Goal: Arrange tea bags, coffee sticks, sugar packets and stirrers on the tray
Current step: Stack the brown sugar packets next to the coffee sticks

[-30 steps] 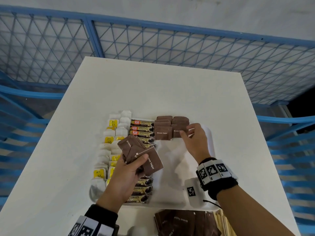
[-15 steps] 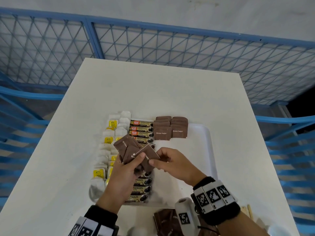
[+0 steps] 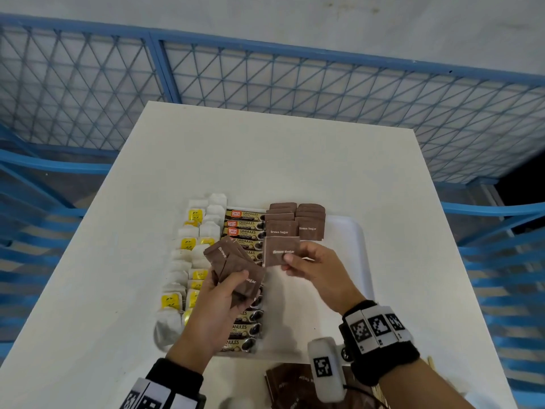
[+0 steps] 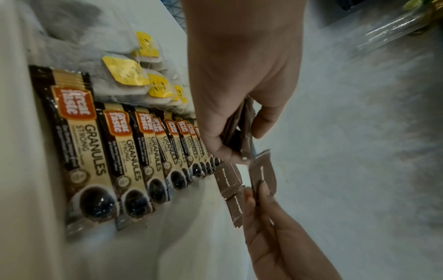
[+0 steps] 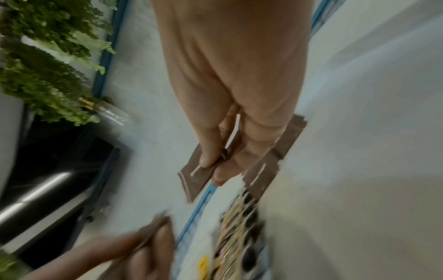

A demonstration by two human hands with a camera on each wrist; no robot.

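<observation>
On the white tray [image 3: 351,240] lie a column of tea bags [image 3: 188,261] with yellow tags, a column of coffee sticks [image 3: 244,224] and two short stacks of brown sugar packets [image 3: 295,221]. My left hand [image 3: 224,293] grips a fanned bunch of sugar packets [image 3: 233,261] above the coffee sticks. My right hand [image 3: 309,265] pinches a single sugar packet [image 3: 281,250] just below the stacks. The left wrist view shows the bunch [image 4: 242,132] in my fingers and the coffee sticks [image 4: 134,149]. In the blurred right wrist view my fingers pinch the single packet [image 5: 199,176].
More brown sugar packets [image 3: 295,385] lie on the white table [image 3: 265,160] at the near edge, beside a wooden stirrer [image 3: 431,364]. A blue mesh railing [image 3: 295,84] runs beyond the table. The tray's right half is bare white.
My right hand came back from the stacks to my left hand, pulled one sugar packet from the bunch, and now carries it away toward the stacks.
</observation>
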